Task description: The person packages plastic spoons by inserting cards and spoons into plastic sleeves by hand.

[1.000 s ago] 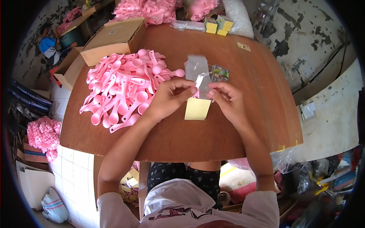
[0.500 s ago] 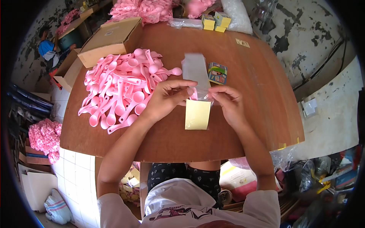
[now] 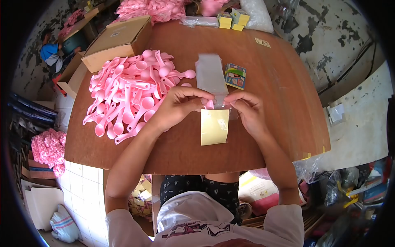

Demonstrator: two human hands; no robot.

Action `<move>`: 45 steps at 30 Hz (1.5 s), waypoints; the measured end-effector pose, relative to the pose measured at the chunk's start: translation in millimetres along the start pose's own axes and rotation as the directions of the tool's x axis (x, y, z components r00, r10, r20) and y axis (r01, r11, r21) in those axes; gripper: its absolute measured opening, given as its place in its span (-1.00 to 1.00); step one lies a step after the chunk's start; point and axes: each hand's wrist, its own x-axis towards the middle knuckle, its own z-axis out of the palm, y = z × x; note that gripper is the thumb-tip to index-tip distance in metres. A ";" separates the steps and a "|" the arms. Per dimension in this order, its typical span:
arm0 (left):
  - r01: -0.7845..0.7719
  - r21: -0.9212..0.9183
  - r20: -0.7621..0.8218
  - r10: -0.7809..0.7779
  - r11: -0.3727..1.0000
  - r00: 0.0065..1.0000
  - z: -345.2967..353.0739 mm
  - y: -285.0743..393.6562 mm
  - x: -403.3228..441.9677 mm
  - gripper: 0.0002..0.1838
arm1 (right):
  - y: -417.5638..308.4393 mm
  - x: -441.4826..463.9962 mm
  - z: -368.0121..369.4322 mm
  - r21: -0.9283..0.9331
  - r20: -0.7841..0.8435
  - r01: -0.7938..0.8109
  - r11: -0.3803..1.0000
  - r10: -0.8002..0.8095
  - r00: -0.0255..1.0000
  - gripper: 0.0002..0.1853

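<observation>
Between my two hands hangs a small clear plastic bag (image 3: 221, 142) with a pale yellow card (image 3: 214, 125) inside. A bit of pink plastic, apparently a spoon's handle, shows above the card's top edge. My left hand (image 3: 181, 105) is closed in a pinch at the bag's upper left. My right hand (image 3: 249, 109) pinches its upper right. Just beyond my fingers lies a stack of clear plastic bags (image 3: 210, 72), and to its right stands a stack of printed cards (image 3: 235, 76). A heap of pink measuring spoons (image 3: 127, 92) spreads to the left of my left hand.
A cardboard box (image 3: 117, 39) stands behind the spoons. At the table's far edge are pink bagged items (image 3: 152, 10), small stacks of yellow cards (image 3: 230, 19) and a large plastic sack (image 3: 257, 15). Another person (image 3: 50, 51) sits at the far left.
The bag with the card has dropped slightly toward me, and more of its top shows between my fingertips. Both hands keep their pinch.
</observation>
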 end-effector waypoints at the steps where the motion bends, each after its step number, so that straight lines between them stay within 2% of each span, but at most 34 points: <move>1: -0.017 0.020 0.025 0.017 1.000 1.000 -0.8 0.1 0.1 -0.79 | -0.1 0.1 -0.4 0.000 0.000 -0.001 1.000 0.001 1.000 -0.81; 5: -0.005 -0.050 0.031 0.007 0.999 0.999 -1.0 0.5 -1.0 -0.81 | -2.1 -0.6 -0.9 -0.003 0.018 0.009 1.000 -0.009 1.000 -0.81; 7: -0.011 -0.199 0.035 0.018 0.980 0.999 0.1 3.0 -1.7 -0.83 | -2.8 -0.8 -0.7 0.000 0.017 0.006 1.000 -0.006 1.000 -0.81; 11: 0.025 -0.327 0.029 -0.016 0.945 0.999 1.1 1.8 -1.9 -0.81 | -4.7 -1.9 -1.2 0.022 0.043 -0.010 1.000 0.009 0.999 -0.80; 13: 0.055 -0.083 0.005 -0.055 0.995 0.998 0.6 8.3 -2.6 -0.80 | -7.3 -2.0 -0.4 0.024 0.061 -0.026 0.999 0.025 0.998 -0.79; 14: 0.055 -0.083 0.004 -0.055 0.995 0.998 0.3 5.4 -2.1 -0.80 | -8.3 -2.2 0.8 0.004 0.057 -0.023 1.000 0.023 0.998 -0.78; 16: -0.025 0.040 -0.022 0.026 0.999 0.999 1.3 -2.1 0.0 -0.81 | -7.8 -2.4 2.0 -0.016 0.053 -0.020 1.000 0.021 0.998 -0.77; 19: -0.035 -0.004 -0.050 0.034 0.999 0.998 2.6 -4.5 0.6 -0.86 | -5.5 -3.0 3.1 -0.025 0.055 0.048 0.999 -0.046 0.997 -0.77; 21: -0.025 -0.008 -0.060 0.025 1.000 0.998 3.9 -4.0 0.4 -0.87 | -4.7 -2.8 6.0 -0.166 0.037 0.087 0.982 -0.082 0.996 -0.84; 26: -0.042 0.043 -0.054 0.044 0.998 0.998 5.0 -6.5 1.8 -0.94 | 3.5 -2.1 10.8 -0.138 0.000 0.111 0.984 -0.112 0.994 -0.92; 28: -0.070 0.098 -0.037 0.074 0.993 0.997 4.8 -5.9 1.8 -0.90 | 2.5 -1.8 13.1 -0.156 -0.006 0.114 0.981 -0.117 0.993 -0.91; 31: -0.043 0.083 -0.025 0.045 0.996 0.999 1.5 -10.0 2.1 -0.84 | 0.7 -1.6 14.3 -0.184 -0.012 0.091 0.979 -0.095 0.995 -0.87; 36: -0.008 0.008 -0.012 0.008 1.000 1.000 1.7 -6.9 1.6 -0.72 | -1.4 -1.9 11.1 -0.224 0.034 -0.050 0.973 0.059 0.998 -0.69; 45: 0.000 0.009 -0.016 0.000 1.000 1.000 2.5 -0.3 0.8 -0.67 | 2.6 -1.5 9.0 -0.143 0.046 -0.011 0.990 0.018 0.999 -0.70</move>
